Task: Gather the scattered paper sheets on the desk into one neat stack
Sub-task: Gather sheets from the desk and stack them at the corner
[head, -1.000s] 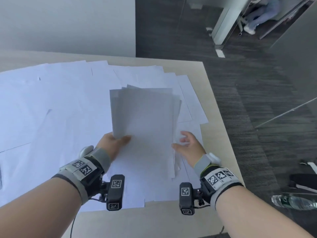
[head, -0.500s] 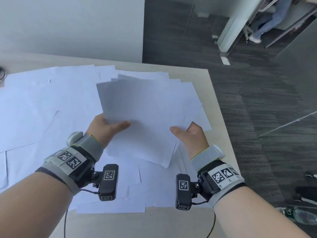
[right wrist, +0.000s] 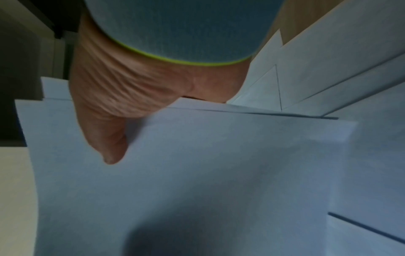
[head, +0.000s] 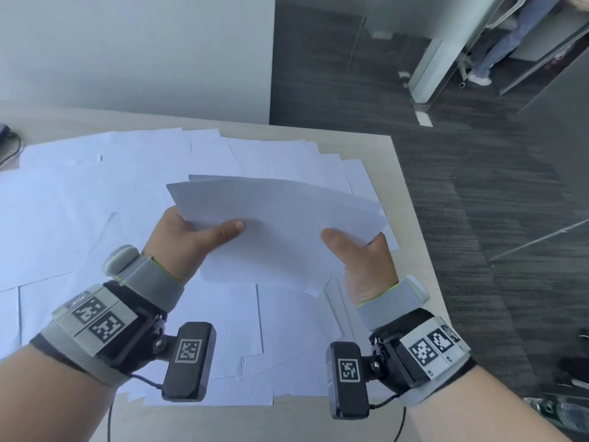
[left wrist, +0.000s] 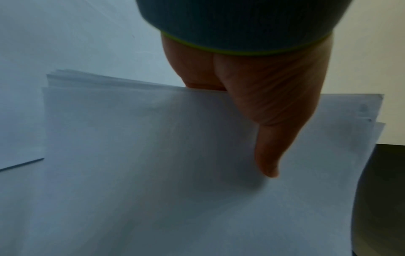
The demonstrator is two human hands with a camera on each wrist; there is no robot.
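A bundle of several white paper sheets hangs above the desk, held landscape and bowed slightly upward. My left hand grips its left end, thumb on top and fingers hidden beneath. My right hand grips its right end the same way. The left wrist view shows the thumb pressed on the bundle, whose edges are a little uneven. The right wrist view shows the thumb on the top sheet. Many loose sheets still cover the desk below.
The desk's right edge runs close beside my right hand, with dark carpet floor beyond. A dark cable and object lie at the desk's far left. A wall stands behind the desk. A person's legs show far back.
The bundle has turned from portrait to landscape and risen off the desk. My right hand, loose beside it a second ago, now grips its right end.
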